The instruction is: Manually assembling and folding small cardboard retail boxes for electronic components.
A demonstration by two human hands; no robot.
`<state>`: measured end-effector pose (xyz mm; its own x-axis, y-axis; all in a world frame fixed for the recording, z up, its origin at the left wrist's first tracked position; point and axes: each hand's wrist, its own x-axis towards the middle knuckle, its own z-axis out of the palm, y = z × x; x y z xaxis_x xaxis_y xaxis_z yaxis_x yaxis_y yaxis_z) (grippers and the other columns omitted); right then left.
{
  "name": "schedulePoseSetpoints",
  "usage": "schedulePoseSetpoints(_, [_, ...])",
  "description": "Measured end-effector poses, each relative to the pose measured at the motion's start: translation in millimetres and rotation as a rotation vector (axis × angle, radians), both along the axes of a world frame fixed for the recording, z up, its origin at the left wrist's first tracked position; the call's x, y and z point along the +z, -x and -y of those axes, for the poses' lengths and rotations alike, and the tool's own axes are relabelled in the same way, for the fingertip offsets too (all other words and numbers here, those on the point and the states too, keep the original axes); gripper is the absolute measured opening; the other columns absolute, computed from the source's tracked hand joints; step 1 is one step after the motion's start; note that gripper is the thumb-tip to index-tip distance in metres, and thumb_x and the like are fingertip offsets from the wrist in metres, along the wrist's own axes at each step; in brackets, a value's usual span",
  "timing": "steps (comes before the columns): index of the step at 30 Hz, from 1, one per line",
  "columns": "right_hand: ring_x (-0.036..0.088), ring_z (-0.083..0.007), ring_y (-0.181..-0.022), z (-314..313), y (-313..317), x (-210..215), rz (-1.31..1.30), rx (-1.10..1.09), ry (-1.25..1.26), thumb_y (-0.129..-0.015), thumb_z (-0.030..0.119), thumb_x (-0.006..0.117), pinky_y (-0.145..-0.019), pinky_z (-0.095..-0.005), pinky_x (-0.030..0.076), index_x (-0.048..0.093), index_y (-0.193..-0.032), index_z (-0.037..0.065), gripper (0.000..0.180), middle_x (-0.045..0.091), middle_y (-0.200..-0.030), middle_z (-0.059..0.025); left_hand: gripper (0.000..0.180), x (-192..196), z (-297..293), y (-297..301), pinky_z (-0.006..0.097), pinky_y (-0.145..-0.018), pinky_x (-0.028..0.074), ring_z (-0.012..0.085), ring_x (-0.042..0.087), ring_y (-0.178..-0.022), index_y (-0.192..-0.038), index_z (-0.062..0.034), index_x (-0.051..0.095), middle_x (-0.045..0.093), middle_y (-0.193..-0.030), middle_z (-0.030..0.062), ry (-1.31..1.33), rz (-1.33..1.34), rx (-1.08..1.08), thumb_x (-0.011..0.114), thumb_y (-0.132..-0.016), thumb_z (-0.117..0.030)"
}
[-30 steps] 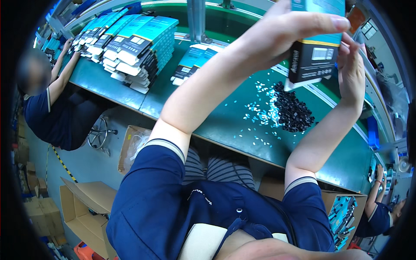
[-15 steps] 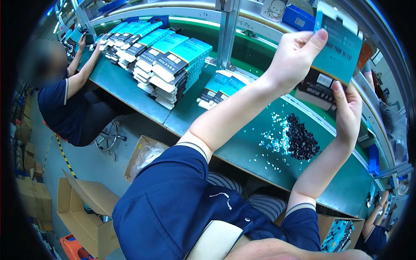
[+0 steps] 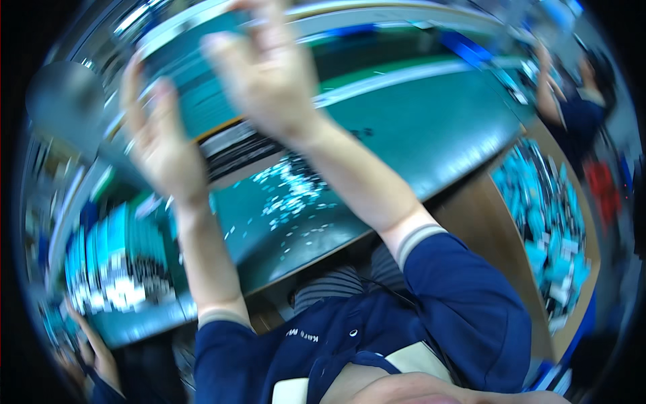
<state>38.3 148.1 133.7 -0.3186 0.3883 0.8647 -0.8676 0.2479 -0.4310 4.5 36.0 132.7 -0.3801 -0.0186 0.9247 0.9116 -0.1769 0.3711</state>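
Note:
A turquoise carton with a black, white-striped lower end and an orange line (image 3: 188, 94) is raised over the far left of the bench, smeared by motion. My left hand (image 3: 165, 138) grips its left side, with the thumb on the near face. At the right side, my right hand (image 3: 272, 84) is closed on the same carton, its thumb across the turquoise face; its other fingers are blurred. Below the carton, small white bits (image 3: 289, 192) are scattered on the green bench (image 3: 417, 141). Small black pieces (image 3: 306, 165) lie beside them, partly hidden by my right forearm.
Stacked turquoise cartons (image 3: 118, 259) stand on the bench at the left. A big cardboard box (image 3: 471, 236) full of turquoise cartons is at the right. One person (image 3: 585, 128) works at the far right; another person's arm (image 3: 97, 347) shows lower left. A blue bin (image 3: 466, 47) sits beyond the bench.
The view has swung to the right, bringing the full cardboard box into sight. Both hands and the held carton are now in the upper left of the picture instead of the upper right.

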Motion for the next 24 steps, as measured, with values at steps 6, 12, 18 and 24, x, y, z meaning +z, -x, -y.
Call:
schedulePoseSetpoints(6, [0.052,-0.0119,-0.051,1,-9,2,-0.065,-0.149,-0.077,-0.088,0.018,0.059,-0.046,-0.0272,0.038,0.051,-0.080,0.002,0.020,0.053,-0.057,-0.0081,0.018,-10,3,-3,0.023,-0.080,0.040,0.0083,0.046,-0.084,-0.096,-0.0059,0.053,0.051,-0.090,0.0005,-0.060,0.277,0.029,0.047,-0.097,-0.023])
schedulePoseSetpoints(12, [0.062,-0.0169,-0.057,6,-2,6,-0.097,-0.072,0.006,-0.085,0.013,0.061,-0.050,-0.0275,0.044,0.060,-0.088,-0.003,0.016,0.063,-0.064,-0.0122,0.022,-14,-1,1,0.022,-0.076,0.044,0.0091,0.052,-0.084,-0.099,-0.0041,0.052,0.054,-0.092,0.0041,-0.185,0.255,-0.076,0.047,-0.097,-0.026])
schedulePoseSetpoints(18, [0.059,-0.0089,-0.056,21,16,0,-0.179,-0.086,0.014,-0.079,0.013,0.067,-0.049,-0.0232,0.044,0.065,-0.077,-0.001,0.015,0.062,-0.062,-0.0076,0.024,-12,18,18,0.022,-0.072,0.049,0.0102,0.058,-0.080,-0.106,-0.0018,0.058,0.062,-0.092,0.0067,-0.183,0.241,0.014,0.050,-0.095,-0.021])
schedulePoseSetpoints(24, [0.055,-0.0016,-0.063,24,14,-6,-0.026,0.134,0.053,-0.083,0.004,0.063,-0.054,-0.0162,0.044,0.062,-0.083,-0.002,0.007,0.064,-0.070,-0.0023,0.013,-9,12,6,0.019,-0.068,0.047,0.0102,0.059,-0.075,-0.097,0.0009,0.058,0.063,-0.086,0.0076,-0.290,0.210,-0.077,0.056,-0.090,-0.010])
